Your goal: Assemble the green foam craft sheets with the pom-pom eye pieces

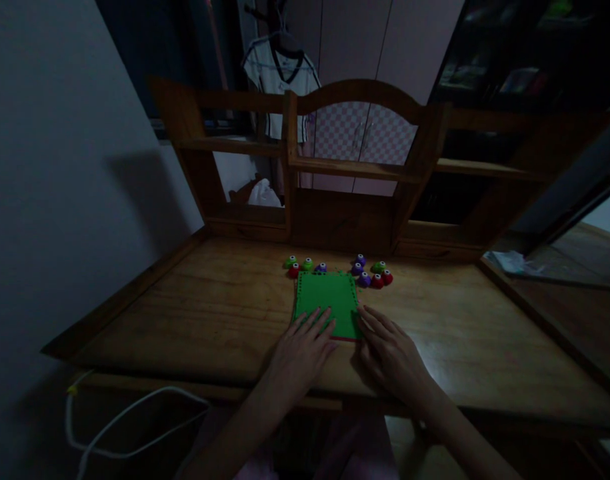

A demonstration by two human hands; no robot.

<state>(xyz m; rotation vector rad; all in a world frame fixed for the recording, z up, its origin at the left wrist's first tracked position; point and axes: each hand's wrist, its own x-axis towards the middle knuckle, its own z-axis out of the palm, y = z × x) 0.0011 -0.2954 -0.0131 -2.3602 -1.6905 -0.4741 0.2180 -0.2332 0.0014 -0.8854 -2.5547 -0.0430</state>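
Note:
A green sheet (327, 297) with small holes along its far edge and sides lies on the wooden desk, with a red layer showing under its near edge. My left hand (307, 343) rests flat over the sheet's near left part, fingers spread. At the right edge, my right hand (389, 347) touches the sheet with its fingertips, fingers stretched out and close together; its thumb is partly hidden. Beyond the sheet sit several small round pieces with eye-like tops: green (307, 265), red (294, 271) and purple (365, 279). Tiny green bits lie by the far edge.
A wooden shelf unit (355, 170) rises from the back of the desk (225, 293). A wall (75, 200) stands at the left. A white cable (129, 413) loops below the front edge. A shirt (285, 73) hangs behind the shelf.

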